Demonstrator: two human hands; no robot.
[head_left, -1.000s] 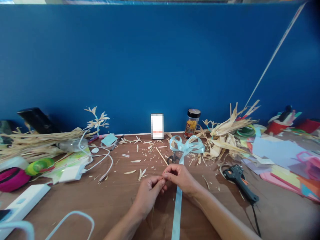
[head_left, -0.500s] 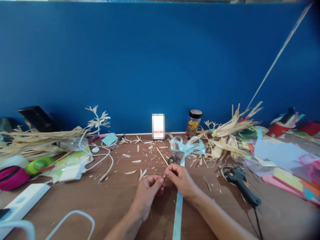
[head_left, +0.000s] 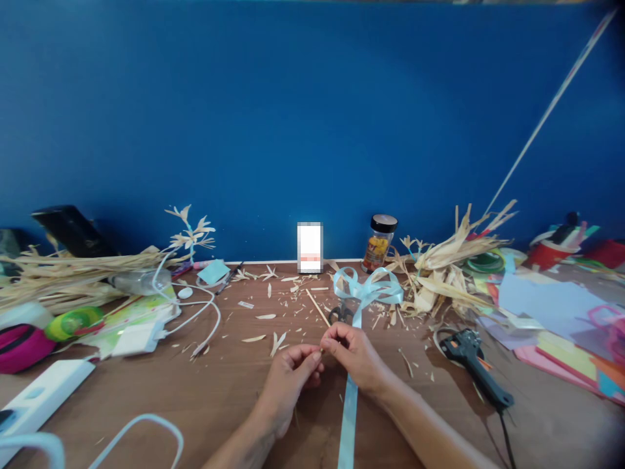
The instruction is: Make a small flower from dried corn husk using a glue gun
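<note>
My left hand [head_left: 291, 381] and my right hand [head_left: 355, 355] meet fingertip to fingertip above the table, both closed in a pinch. Between them shows a tiny pale bit, too small to name and mostly covered by the fingers. A thin pale stick [head_left: 317, 307] runs up to my right hand's knuckles; I cannot tell whether it touches them. Just beyond that hand are dark-handled scissors [head_left: 340, 314], partly hidden. A light blue ribbon [head_left: 348, 417] passes beneath my right hand, with its loops [head_left: 385, 286] farther back. Dry husk scraps [head_left: 278, 341] are scattered in front of my left hand.
A black glue gun [head_left: 481, 371] lies at right near coloured paper [head_left: 537, 306]. Bundled dry husks [head_left: 442, 273] and a black-lidded jar [head_left: 378, 244] stand behind. On the left are a white power strip [head_left: 53, 391], cables and a husk flower stem [head_left: 190, 234].
Both hands keep nearly the same place and pinch. The fingertips have shifted slightly, and less of the pale bit shows between them.
</note>
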